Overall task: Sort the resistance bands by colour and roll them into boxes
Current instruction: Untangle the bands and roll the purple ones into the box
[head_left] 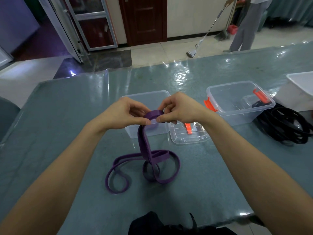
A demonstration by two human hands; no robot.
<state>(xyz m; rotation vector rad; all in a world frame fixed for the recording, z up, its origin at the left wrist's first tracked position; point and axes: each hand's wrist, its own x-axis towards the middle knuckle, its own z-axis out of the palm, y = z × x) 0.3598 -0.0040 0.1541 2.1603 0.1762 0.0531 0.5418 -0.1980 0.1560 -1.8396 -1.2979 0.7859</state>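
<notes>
left hand (pixel 126 113), right hand (pixel 180 110) pinched together

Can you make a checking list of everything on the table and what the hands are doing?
Surface: blue-green table under shiny clear plastic sheet.
Job's things: purple rubber resistance band, top end being rolled, rest looped on table; clear plastic box behind hands; second clear box with orange clips; heap of black bands.
Clutter: clear lid; white tub; black fabric at near edge.
Grippers: left hand and right hand both pinch the band's roll.
Cables: nothing seen.
Surroundings: person sweeping tiled floor; dark wooden door.
</notes>
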